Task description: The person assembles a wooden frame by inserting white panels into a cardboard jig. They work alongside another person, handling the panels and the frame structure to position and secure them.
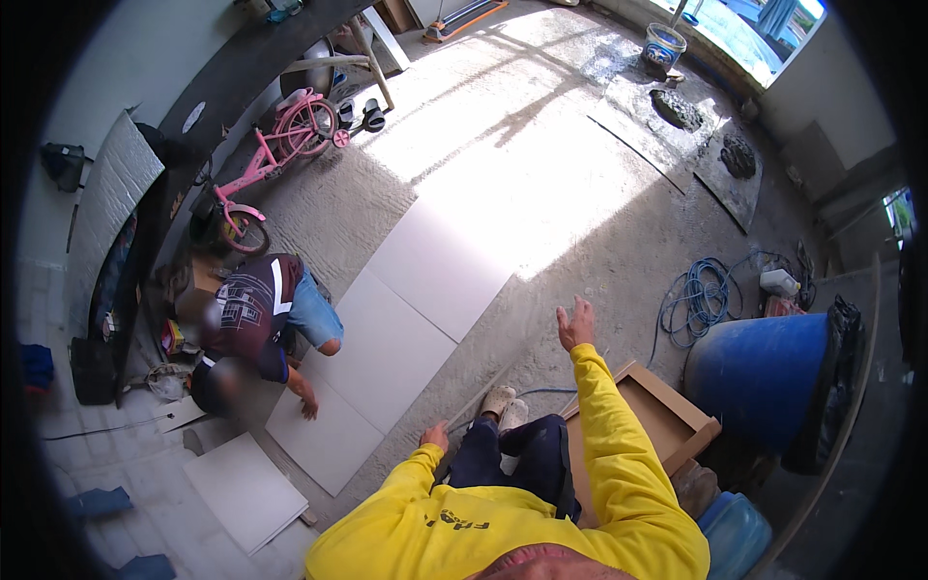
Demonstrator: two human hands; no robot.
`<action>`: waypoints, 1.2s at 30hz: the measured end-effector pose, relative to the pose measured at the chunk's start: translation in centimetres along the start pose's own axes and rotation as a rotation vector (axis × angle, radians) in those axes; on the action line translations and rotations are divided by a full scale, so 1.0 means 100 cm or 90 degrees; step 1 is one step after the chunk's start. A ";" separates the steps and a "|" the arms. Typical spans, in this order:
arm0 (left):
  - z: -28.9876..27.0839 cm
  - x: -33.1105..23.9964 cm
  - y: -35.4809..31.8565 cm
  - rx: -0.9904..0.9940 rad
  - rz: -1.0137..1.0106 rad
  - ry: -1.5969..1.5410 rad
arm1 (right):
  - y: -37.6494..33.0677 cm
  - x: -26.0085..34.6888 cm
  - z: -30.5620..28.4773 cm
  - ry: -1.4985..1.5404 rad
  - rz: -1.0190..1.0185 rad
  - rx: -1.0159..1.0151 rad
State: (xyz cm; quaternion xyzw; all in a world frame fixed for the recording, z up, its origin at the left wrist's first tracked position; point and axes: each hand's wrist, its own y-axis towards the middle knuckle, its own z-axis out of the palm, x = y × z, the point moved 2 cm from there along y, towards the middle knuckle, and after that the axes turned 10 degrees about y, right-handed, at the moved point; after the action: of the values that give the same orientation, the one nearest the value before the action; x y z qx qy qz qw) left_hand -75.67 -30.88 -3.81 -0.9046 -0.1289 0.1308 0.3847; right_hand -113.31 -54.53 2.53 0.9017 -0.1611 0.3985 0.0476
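Note:
My right hand (577, 324) is raised over the bare floor to the right of the tiles, fingers spread and nothing in it. Beside my dark trousers, my left hand (435, 438) is low with fingers curled. A thin pale strip (480, 394) runs along the floor from near it; whether the hand grips the strip is hidden. Large light floor tiles (403, 304) lie in a row ahead and to my left. At the row's near end, a crouching co-worker (256, 300) in a dark shirt and blue shorts reaches a hand (307, 399) to the tile.
Loose stacked tiles (246, 488) lie at lower left. A pink bicycle (261, 169) stands by the left wall. On my right are an open cardboard box (643, 411), a blue barrel (759, 372) and a coiled blue hose (704, 295). A bucket (663, 48) stands far right near mortar heaps (677, 109).

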 end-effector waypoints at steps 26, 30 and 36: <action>0.094 0.096 -0.070 0.114 -0.715 -0.735 | 0.006 -0.120 0.059 0.054 0.471 0.299; 0.094 0.056 -0.062 0.130 -0.695 -1.102 | 0.000 -0.059 0.039 0.206 0.707 0.366; 0.090 0.023 -0.050 0.064 -0.706 -1.204 | 0.000 -0.047 0.040 0.218 0.785 0.379</action>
State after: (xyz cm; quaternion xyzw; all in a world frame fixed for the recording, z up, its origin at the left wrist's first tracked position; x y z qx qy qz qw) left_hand -77.23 -20.83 -6.51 -0.2386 -0.7551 0.5857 0.1726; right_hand -113.45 -54.16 -3.63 0.5454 -0.5167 0.5164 -0.4110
